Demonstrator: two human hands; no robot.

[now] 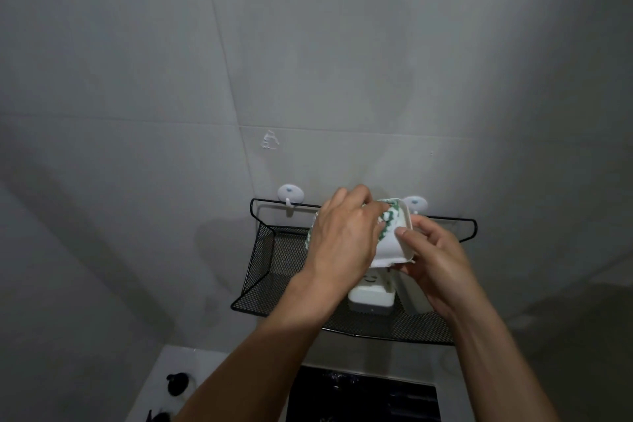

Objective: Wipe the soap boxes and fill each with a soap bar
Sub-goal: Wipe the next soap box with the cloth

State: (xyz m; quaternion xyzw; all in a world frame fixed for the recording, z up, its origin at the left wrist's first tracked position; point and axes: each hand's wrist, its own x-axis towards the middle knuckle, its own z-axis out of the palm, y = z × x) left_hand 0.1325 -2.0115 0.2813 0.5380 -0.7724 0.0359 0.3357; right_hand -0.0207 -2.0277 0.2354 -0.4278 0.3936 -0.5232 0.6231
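A white soap box (394, 250) is held up in front of the black mesh wall rack (263, 260). My right hand (433, 259) grips its right side, thumb on the rim. My left hand (342, 236) presses a green-and-white patterned cloth (390, 217) into the box, fingers curled round the cloth. Below them, on the rack, stands another white soap box (370, 298) with a small face printed on it; my hands partly hide it.
Two white suction hooks (290, 195) hold the rack on the grey tiled wall. Under the rack lies a white ledge (178, 363) with a black dark recess (363, 394) and small black objects (177, 384) at the lower left.
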